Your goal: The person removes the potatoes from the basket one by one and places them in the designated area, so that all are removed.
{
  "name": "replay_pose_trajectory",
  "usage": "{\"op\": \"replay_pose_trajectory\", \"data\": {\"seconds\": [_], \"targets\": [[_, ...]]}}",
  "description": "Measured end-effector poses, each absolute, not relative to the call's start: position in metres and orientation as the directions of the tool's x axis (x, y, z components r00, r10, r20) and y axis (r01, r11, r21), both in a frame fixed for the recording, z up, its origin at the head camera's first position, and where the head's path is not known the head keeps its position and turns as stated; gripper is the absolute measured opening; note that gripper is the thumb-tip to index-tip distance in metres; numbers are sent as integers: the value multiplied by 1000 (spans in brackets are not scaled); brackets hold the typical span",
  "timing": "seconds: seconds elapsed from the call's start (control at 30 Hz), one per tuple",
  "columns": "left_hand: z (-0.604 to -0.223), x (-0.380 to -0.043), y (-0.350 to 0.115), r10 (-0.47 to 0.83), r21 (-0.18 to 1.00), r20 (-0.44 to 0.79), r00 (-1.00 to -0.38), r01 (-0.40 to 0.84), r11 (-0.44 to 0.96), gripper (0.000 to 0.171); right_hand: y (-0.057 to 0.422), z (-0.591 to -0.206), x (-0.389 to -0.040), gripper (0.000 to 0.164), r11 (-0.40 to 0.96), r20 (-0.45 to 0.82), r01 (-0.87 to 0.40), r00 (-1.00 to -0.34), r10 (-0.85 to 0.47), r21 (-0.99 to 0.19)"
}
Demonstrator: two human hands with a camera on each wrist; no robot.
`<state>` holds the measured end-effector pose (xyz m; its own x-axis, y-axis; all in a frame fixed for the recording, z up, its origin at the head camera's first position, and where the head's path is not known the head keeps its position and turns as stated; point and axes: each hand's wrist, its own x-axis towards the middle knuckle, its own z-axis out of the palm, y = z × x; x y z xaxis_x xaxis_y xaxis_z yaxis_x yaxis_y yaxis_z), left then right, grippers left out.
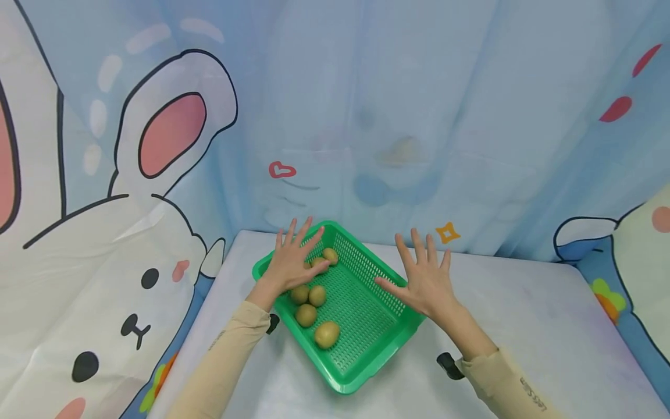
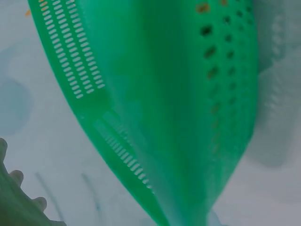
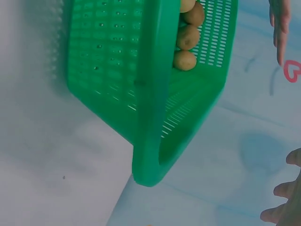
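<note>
The green basket sits on the tabletop between the two hands, which are well apart, fingers straight and spread. The left hand is above the basket's left corner; the right hand is above its right corner. In the right wrist view both stand off from the basket's rim. Potatoes lie along the basket's left side, the nearest one by itself toward its near end.

The left hand and forearm cover part of the basket's left rim and partly hide the potatoes beneath, so their full count cannot be told. The left wrist view has the basket blurred and cut off at the top, with only part of a hand at the edge. In the right wrist view, the basket's rim hides some of its inside, and the top edge cuts off one potato.
</note>
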<state>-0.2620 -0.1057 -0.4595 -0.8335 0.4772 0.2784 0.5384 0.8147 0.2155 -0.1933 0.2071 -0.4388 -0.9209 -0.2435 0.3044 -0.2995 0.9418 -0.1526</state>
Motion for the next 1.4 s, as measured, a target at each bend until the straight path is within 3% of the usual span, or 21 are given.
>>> {"op": "replay_pose_trajectory", "data": {"seconds": [0.5, 1.1, 1.4], "targets": [[-476, -267, -151, 409, 314, 315, -856, 501, 806, 79, 209, -454, -179, 101, 943, 275, -280, -935, -225, -179], [-501, -242, -171, 292, 442, 294, -910, 400, 803, 72, 209, -465, -174, 100, 938, 263, -273, -941, -214, -212], [-511, -245, -180, 263, 487, 318, -911, 395, 779, 72, 204, -471, -172, 99, 940, 236, -267, -948, -215, -213]]}}
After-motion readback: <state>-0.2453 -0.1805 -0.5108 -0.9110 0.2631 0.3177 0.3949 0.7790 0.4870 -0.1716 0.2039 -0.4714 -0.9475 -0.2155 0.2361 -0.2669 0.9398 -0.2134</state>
